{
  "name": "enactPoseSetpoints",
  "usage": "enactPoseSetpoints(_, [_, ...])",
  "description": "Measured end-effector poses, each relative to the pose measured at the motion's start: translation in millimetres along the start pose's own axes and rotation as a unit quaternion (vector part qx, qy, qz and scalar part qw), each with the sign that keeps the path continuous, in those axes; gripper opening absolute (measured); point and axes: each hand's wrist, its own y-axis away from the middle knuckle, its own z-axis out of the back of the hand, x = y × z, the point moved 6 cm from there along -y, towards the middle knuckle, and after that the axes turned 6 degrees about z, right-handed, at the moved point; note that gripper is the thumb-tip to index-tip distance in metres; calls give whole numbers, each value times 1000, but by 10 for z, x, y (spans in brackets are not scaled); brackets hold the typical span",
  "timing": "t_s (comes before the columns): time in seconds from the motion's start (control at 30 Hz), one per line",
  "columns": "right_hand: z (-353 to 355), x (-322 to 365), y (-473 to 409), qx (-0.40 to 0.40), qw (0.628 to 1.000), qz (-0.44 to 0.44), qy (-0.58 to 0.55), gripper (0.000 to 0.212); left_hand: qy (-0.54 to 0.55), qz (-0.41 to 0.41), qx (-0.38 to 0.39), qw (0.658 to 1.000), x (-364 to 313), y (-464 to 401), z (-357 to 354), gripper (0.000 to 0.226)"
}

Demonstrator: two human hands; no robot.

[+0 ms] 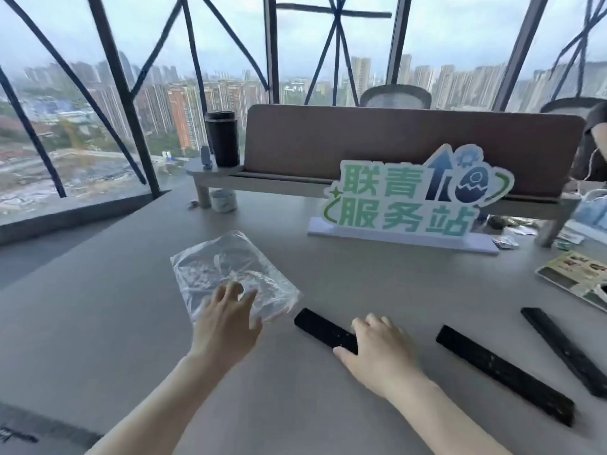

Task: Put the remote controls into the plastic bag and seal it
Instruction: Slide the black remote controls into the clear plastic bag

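While the left hand [226, 320] is resting with its fingers spread and relaxed on the near edge of the plastic bag [230, 274], the bag itself is lying flat and crinkled on the grey desk [98, 323], looking empty as far as I can tell. So that hand is open, just pressing or touching the bag, not pinching it.

Using the bag as the landmark: just to the right of its near corner, the first remote [323, 330] is lying at a slant, almost touching the bag. The right hand [381, 353] is sitting over the near end of that remote, fingers draped across the top and thumb at its side, so it's closing around it, but the remote is lying flat on the desk, not lifted. Further right of the bag, a second remote [505, 376] is lying on its own at the same kind of slant, and a third remote [565, 349] is lying beyond that, well apart from the bag, running off toward the right edge of the view.

Behind the bag and to the right, a green-lettered sign [414, 198] is standing upright on a white base. Behind the bag and a bit left, a dark tumbler [222, 137] is standing on a low shelf [210, 170] in front of the windows.
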Motion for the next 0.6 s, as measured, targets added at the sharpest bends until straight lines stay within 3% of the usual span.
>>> enactPoseSetpoints(0.07, [-13,8,85,18,998,-27,-54,41,-29,-3,9,1000,51,39,23,9])
enactPoseSetpoints(0.1, [-25,4,132,32,995,-36,-86,38,-35,-5,16,999,79,45,-4,5])
enactPoseSetpoints(0.17, [4,-24,237,51,979,-62,-189,36,-11,-5,41,999,49,60,29,11])
enactPoseSetpoints(0.3, [226,-127,435,57,900,-79,-425,26,75,-51,-19,996,-277,110,261,21])
enactPoseSetpoints(0.47, [307,-1,348,72,835,-109,-535,20,147,-93,-14,985,-794,154,432,26])
enactPoseSetpoints(0.6, [283,136,213,52,734,-118,-666,17,224,-83,-5,971,-1028,142,455,29])
